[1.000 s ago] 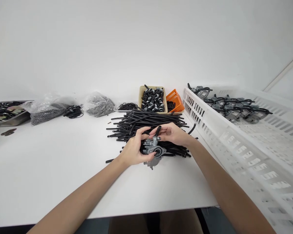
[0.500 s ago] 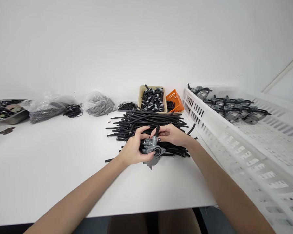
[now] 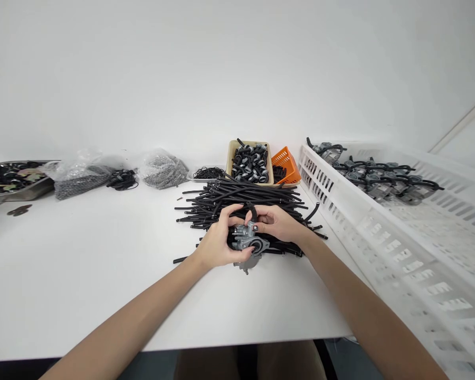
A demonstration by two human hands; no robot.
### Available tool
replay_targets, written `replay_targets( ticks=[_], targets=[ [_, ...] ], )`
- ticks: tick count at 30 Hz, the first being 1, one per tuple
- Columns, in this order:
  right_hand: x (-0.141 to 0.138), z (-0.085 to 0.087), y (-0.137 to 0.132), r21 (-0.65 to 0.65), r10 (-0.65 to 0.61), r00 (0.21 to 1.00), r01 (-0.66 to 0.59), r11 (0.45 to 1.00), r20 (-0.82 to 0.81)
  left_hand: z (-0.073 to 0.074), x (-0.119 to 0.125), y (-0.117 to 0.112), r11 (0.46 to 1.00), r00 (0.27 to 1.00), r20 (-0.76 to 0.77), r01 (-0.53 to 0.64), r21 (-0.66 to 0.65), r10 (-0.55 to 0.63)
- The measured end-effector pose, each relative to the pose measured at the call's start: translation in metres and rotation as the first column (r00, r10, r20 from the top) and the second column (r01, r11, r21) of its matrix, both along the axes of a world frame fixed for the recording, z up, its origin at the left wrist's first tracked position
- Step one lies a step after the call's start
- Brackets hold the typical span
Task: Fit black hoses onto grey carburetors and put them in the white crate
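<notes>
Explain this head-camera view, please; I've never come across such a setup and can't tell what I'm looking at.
There is no machine here, just a person's two bare hands. The camera is worn on the head and looks forward and down. The left hand grips a gray metal part; the right hand is at its top, by a short black tube. On the white table, beneath and beyond the hands, lies a pile of black tubes. Behind it stand a beige tub and an orange basket. On the right, a white crate holds similar metal parts.
</notes>
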State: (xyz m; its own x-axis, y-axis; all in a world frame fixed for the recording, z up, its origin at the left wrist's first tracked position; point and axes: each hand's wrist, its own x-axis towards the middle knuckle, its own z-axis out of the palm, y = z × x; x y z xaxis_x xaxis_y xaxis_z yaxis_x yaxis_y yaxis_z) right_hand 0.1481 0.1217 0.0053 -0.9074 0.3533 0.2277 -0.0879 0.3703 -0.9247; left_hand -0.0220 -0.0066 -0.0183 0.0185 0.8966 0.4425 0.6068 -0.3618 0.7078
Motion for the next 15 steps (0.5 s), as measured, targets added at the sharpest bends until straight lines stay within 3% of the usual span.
replay_targets(
  ticks=[4,11,15],
  targets=[
    [-0.003,-0.002,-0.004,0.016,-0.058,0.998,0.058,0.998,0.003,-0.001,0.0,0.0,1.0,1.0,0.001,-0.012,0.007,0.012],
    [0.004,0.011,-0.001,0.007,0.097,0.995,-0.097,0.995,0.009,0.0,0.002,-0.001,0.999,0.999,-0.023,-0.031,0.014,0.031],
    [0.003,0.007,0.001,0.016,0.069,0.998,-0.069,0.998,0.008,0.001,0.003,-0.002,0.999,0.999,-0.011,-0.037,0.01,0.037]
  ],
)
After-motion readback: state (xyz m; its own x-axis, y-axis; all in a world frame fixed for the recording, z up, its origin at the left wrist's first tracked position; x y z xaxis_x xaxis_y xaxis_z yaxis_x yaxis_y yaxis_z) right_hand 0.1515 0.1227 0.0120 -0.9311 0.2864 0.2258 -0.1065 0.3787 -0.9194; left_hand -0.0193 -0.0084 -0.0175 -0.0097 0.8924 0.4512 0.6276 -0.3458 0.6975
